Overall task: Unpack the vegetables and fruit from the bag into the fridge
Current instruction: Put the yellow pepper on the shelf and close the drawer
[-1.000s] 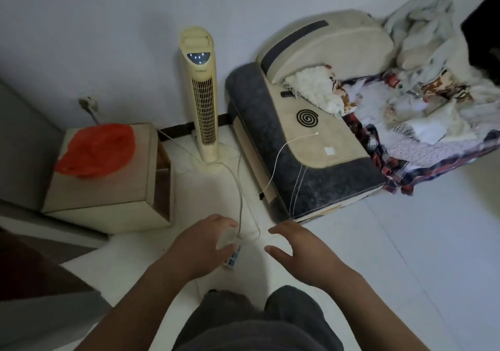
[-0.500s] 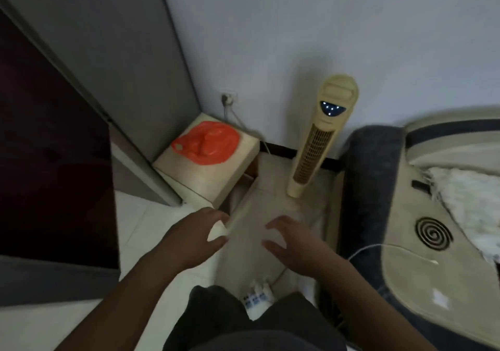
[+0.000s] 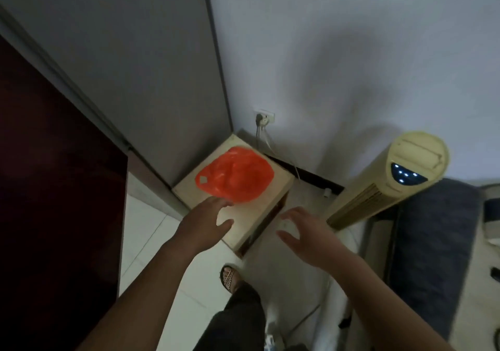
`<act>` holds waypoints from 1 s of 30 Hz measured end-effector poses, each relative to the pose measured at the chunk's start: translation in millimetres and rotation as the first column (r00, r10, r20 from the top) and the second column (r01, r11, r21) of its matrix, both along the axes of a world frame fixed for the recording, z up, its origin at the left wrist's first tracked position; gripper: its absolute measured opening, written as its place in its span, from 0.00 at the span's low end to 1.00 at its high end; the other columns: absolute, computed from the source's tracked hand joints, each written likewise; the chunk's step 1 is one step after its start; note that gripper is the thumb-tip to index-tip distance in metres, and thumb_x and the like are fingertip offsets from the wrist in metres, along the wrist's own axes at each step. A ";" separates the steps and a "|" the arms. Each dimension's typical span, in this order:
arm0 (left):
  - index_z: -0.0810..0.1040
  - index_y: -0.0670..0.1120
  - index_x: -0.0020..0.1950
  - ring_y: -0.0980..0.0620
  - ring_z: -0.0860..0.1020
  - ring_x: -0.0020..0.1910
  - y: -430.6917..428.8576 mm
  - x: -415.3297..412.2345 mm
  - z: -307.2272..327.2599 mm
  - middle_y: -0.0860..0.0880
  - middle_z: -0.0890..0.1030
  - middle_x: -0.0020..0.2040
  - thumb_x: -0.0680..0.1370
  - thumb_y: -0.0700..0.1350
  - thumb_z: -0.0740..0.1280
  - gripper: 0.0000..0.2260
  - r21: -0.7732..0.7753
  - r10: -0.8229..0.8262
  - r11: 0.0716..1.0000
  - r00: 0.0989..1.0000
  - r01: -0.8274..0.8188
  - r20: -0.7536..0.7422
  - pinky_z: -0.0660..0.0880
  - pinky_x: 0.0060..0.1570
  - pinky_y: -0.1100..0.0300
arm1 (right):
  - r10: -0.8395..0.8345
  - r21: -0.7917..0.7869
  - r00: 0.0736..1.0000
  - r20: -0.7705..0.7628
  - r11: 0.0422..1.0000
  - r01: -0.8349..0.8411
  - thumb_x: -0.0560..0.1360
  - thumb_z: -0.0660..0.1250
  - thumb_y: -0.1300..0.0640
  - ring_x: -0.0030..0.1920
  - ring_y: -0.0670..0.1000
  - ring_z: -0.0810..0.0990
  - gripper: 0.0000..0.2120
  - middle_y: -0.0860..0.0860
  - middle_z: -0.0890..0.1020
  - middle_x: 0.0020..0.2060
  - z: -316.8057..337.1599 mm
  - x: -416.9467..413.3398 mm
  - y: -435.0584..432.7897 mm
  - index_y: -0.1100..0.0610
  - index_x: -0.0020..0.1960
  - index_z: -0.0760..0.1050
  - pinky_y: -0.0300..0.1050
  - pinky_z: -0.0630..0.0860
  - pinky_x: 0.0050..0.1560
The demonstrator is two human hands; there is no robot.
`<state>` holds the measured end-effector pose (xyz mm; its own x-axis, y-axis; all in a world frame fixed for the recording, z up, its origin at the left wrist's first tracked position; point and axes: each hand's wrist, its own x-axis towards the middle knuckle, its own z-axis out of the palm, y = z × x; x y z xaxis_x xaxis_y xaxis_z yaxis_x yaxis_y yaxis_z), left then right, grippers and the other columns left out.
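Observation:
An orange plastic bag [image 3: 235,177] lies bunched on top of a small beige cabinet [image 3: 251,216] in the corner. My left hand [image 3: 203,223] is stretched out over the cabinet's near edge, fingers apart, its fingertips just short of the bag. My right hand [image 3: 303,231] hovers to the right of the cabinet, fingers spread, holding nothing. The tall grey fridge [image 3: 130,61] stands at the left with its dark red door [image 3: 54,174] shut. What is inside the bag is hidden.
A cream tower fan [image 3: 389,180] stands right of the cabinet, and a grey and beige sofa [image 3: 433,242] lies at the far right. A wall socket [image 3: 265,117] with cords sits behind the cabinet. My sandalled foot [image 3: 230,277] is on the white tiled floor.
The view has swung left and nearer to the cabinet and fridge. Both hands have moved forward, and the left hand now reaches up to the orange bag.

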<state>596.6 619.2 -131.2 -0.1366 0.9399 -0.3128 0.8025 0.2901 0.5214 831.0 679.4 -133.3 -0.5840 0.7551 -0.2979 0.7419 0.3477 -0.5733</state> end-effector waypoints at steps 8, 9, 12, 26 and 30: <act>0.72 0.46 0.66 0.47 0.73 0.61 105.4 -105.7 -41.0 0.45 0.74 0.63 0.75 0.44 0.67 0.19 -0.095 0.038 0.995 0.998 -0.042 -0.042 0.70 0.60 0.57 | -0.039 0.015 0.999 -0.018 0.999 0.039 0.76 0.64 0.49 0.61 0.50 0.72 0.20 0.50 0.72 0.64 -39.8 -95.3 103.3 0.53 0.66 0.69 0.42 0.69 0.60; 0.73 0.46 0.65 0.48 0.73 0.61 112.1 -111.7 -47.3 0.45 0.74 0.63 0.75 0.44 0.67 0.19 -0.093 0.039 0.995 0.999 -0.042 -0.035 0.70 0.60 0.58 | -0.031 0.016 0.999 -0.014 0.999 0.031 0.76 0.64 0.49 0.62 0.51 0.72 0.21 0.50 0.72 0.64 -48.3 -106.0 112.4 0.53 0.66 0.69 0.44 0.69 0.61; 0.73 0.48 0.64 0.49 0.73 0.60 128.0 -124.6 -74.7 0.47 0.73 0.62 0.72 0.47 0.68 0.20 -0.073 0.049 0.996 0.999 -0.050 -0.015 0.71 0.59 0.55 | 0.029 -0.003 0.999 0.036 1.000 -0.029 0.76 0.63 0.47 0.66 0.52 0.68 0.23 0.50 0.68 0.68 -73.9 -136.6 136.0 0.52 0.68 0.66 0.49 0.69 0.63; 0.57 0.49 0.73 0.40 0.69 0.64 195.8 -146.9 -253.5 0.44 0.62 0.70 0.69 0.61 0.68 0.38 -0.292 0.325 0.893 0.940 -0.341 -0.105 0.72 0.58 0.44 | 0.349 0.032 0.898 0.267 0.929 -0.370 0.76 0.51 0.37 0.75 0.57 0.47 0.30 0.49 0.49 0.76 -242.9 -224.6 266.4 0.44 0.75 0.50 0.66 0.54 0.70; 0.48 0.51 0.75 0.38 0.70 0.64 197.2 -141.6 -283.3 0.43 0.60 0.72 0.67 0.63 0.71 0.46 -0.390 0.378 0.838 0.922 -0.382 -0.090 0.72 0.59 0.44 | 0.427 -0.039 0.843 0.325 0.897 -0.440 0.77 0.54 0.40 0.75 0.56 0.40 0.29 0.47 0.43 0.76 -277.5 -227.9 279.4 0.39 0.74 0.45 0.69 0.49 0.70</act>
<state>455.0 816.4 -414.6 -0.4618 0.6128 -0.6412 0.5910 0.7517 0.2927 603.0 958.8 -410.7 -0.7326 0.4607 -0.5011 0.6500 0.6921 -0.3139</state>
